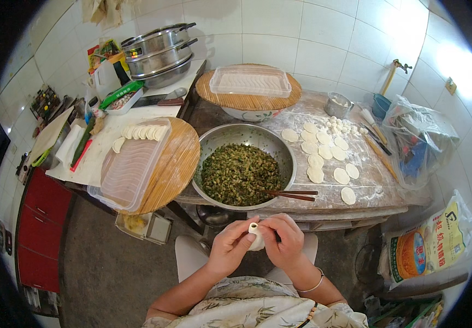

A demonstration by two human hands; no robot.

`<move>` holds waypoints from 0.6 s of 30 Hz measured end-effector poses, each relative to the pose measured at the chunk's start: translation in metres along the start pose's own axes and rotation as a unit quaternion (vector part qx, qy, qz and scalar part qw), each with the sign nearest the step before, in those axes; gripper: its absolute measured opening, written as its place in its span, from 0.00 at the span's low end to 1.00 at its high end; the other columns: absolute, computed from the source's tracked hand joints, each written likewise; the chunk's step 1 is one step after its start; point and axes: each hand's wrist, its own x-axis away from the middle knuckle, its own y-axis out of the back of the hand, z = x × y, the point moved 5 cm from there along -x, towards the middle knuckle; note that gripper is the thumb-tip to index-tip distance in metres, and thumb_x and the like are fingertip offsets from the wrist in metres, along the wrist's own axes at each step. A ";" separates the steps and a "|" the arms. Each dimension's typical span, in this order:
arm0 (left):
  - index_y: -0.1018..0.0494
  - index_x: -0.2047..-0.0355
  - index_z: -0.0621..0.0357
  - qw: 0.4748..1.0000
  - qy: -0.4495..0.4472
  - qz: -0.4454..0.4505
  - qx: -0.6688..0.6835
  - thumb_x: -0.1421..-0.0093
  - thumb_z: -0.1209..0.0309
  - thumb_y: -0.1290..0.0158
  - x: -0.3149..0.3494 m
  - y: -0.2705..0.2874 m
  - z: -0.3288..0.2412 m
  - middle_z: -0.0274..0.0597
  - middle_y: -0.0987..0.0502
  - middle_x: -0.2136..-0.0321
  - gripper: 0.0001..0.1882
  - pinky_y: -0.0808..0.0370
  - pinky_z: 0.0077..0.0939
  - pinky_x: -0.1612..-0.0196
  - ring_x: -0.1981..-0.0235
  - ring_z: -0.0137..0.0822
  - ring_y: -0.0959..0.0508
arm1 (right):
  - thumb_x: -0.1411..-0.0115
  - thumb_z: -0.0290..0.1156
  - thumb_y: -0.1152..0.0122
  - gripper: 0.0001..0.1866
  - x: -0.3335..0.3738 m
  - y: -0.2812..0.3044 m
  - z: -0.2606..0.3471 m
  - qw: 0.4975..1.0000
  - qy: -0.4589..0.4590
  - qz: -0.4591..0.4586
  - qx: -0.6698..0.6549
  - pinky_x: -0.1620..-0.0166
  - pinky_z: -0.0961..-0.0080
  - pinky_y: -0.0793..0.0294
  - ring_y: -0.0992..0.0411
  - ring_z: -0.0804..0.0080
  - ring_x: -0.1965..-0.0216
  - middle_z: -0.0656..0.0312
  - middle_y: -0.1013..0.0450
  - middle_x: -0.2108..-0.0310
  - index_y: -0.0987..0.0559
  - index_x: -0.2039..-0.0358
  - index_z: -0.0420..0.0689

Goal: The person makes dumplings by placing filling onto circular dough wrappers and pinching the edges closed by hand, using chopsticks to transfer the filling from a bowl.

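Though partly covered by fingers, made out near the bottom centre, above the lap: one pale dough piece (257,244), gathered upward, with a small dark hole at the top. Pinched from one side by the left hand (228,246), from the other by the right hand (285,241), between thumb and fingertips in each case. Centred the clock face on it, 12 straight ahead.

At 12, just beyond, noted a wide steel bowl (287,158) holding chopped green-and-brown filling (241,169). At 1, saw dark chopsticks (304,192) lying across its rim, tips in the filling.

Farther toward 1, found round wrappers (325,152) spread over a floured table (378,191), some overlapping. At 10, recorded a clear tray (132,175) on a round bamboo board (180,169), with folded dumplings (144,132) lined up near its far end.

Past the wrappers, still at 1, observed small dough lumps (338,126) beside a metal pot (338,107). At 3, logged a printed flour sack (432,240); at 2, a clear plastic bag (419,131).

Farthest, at 12, noted a second clear tray (251,82) atop another bamboo board (207,87); at 11, stacked steel pots (162,57).
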 end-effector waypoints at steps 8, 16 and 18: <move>0.33 0.45 0.60 0.995 0.057 -0.026 0.076 0.42 0.76 0.46 0.002 -0.006 0.002 0.38 0.29 0.55 0.23 0.29 0.18 0.58 0.59 0.23 0.28 | 0.46 0.22 0.42 0.03 -0.001 0.002 -0.001 1.000 -0.017 -0.012 -0.018 0.71 0.70 0.29 0.29 0.58 0.73 0.55 0.28 0.73 0.25 0.70 0.39; 0.34 0.45 0.59 0.997 -0.033 -0.012 -0.073 0.47 0.77 0.42 -0.001 -0.003 -0.006 0.41 0.27 0.57 0.28 0.29 0.20 0.56 0.59 0.26 0.27 | 0.46 0.20 0.43 0.05 0.002 0.001 -0.004 0.999 -0.019 0.026 -0.008 0.71 0.70 0.29 0.29 0.58 0.73 0.54 0.29 0.72 0.25 0.67 0.39; 0.36 0.43 0.59 0.999 -0.011 -0.018 -0.041 0.47 0.78 0.42 -0.001 -0.003 -0.006 0.41 0.26 0.58 0.30 0.29 0.20 0.56 0.60 0.26 0.27 | 0.45 0.20 0.43 0.05 0.002 0.001 -0.005 0.999 -0.024 0.028 -0.014 0.72 0.71 0.29 0.29 0.58 0.73 0.55 0.29 0.72 0.25 0.67 0.39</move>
